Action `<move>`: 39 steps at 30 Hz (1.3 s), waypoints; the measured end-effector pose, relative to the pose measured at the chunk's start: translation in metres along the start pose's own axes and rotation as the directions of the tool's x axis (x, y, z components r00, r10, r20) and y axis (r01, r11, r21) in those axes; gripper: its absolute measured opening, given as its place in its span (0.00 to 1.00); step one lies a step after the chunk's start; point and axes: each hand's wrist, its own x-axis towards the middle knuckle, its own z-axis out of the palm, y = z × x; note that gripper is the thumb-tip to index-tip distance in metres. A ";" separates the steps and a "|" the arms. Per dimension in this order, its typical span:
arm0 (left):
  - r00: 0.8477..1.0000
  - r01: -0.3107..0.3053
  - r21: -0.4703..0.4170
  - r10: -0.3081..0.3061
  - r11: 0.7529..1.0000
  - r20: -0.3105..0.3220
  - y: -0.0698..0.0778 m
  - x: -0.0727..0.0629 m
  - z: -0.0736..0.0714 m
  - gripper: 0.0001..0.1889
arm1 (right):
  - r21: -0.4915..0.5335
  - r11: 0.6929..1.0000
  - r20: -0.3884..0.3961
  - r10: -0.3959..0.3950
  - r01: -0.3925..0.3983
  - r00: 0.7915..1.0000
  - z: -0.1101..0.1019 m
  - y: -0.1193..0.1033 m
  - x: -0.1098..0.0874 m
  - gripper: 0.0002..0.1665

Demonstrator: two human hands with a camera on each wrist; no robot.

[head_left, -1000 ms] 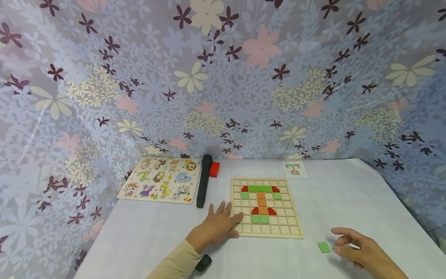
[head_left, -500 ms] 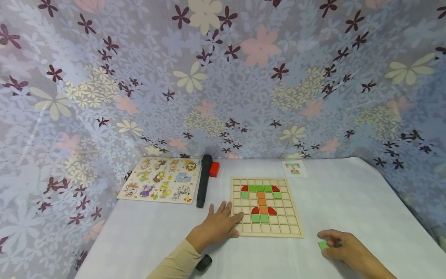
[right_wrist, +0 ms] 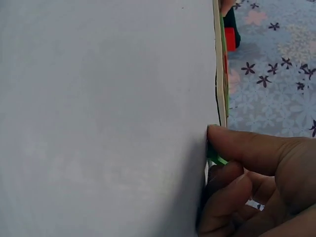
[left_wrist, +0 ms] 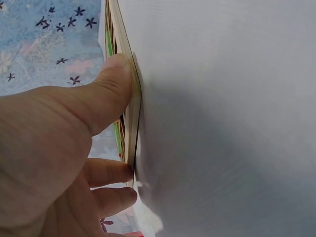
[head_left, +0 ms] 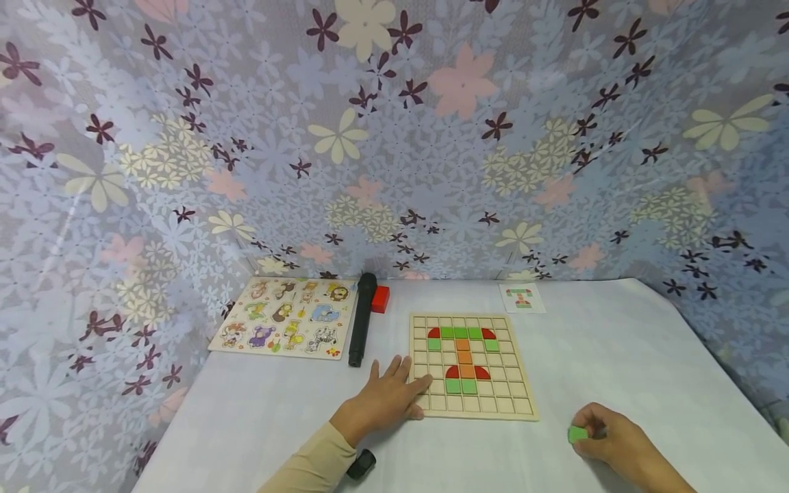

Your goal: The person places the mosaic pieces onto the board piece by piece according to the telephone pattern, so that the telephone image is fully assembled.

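Observation:
My left hand [head_left: 385, 402] lies with spread, fairly straight fingers on the left edge of a wooden grid board [head_left: 505, 404]. In the left wrist view its thumb [left_wrist: 116, 81] rests against the board's rim. On the board, green squares [head_left: 461, 387], red quarter-round pieces [head_left: 483, 372] and orange squares [head_left: 463, 357] form a symmetric figure. Right of the board, my right hand [head_left: 613, 438] pinches a green square tile [head_left: 577, 433] between thumb and fingers, just at the table surface. The right wrist view shows only a sliver of that tile [right_wrist: 217, 159]; the fingers hide the rest.
A pattern card [head_left: 522, 298] lies behind the board. To the left are a black microphone [head_left: 360, 322], a red block [head_left: 380, 300] and an animal puzzle board [head_left: 280, 318]. A small black object [head_left: 361, 465] sits beside the left forearm. A flowered cloth [head_left: 394, 171] hangs behind the white table.
My right hand has moved left to the green tile, closed its fingers on it and tilted it. The left hand has stayed on the board.

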 end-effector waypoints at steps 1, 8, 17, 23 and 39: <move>1.000 0.000 0.001 0.000 1.000 0.001 0.000 0.000 0.000 0.35 | 0.030 1.000 0.016 -0.009 0.009 1.000 -0.001 0.000 -0.001 0.20; 1.000 0.006 0.012 -0.006 1.000 0.012 0.002 -0.001 -0.003 0.35 | 0.343 0.939 0.152 -0.068 0.012 0.986 -0.024 -0.004 -0.005 0.30; 1.000 -0.006 0.013 0.006 1.000 -0.004 0.004 0.001 -0.001 0.35 | 0.421 0.906 0.086 -0.087 0.043 0.992 -0.047 -0.019 0.001 0.30; 1.000 -0.013 0.006 0.013 1.000 -0.006 0.003 0.001 -0.001 0.35 | 0.434 0.899 0.019 -0.073 0.058 0.997 -0.046 -0.031 0.011 0.34; 0.999 -0.028 0.023 0.028 0.999 -0.021 0.001 -0.001 -0.001 0.35 | 0.507 0.848 0.030 -0.198 0.155 0.980 -0.022 -0.065 0.048 0.34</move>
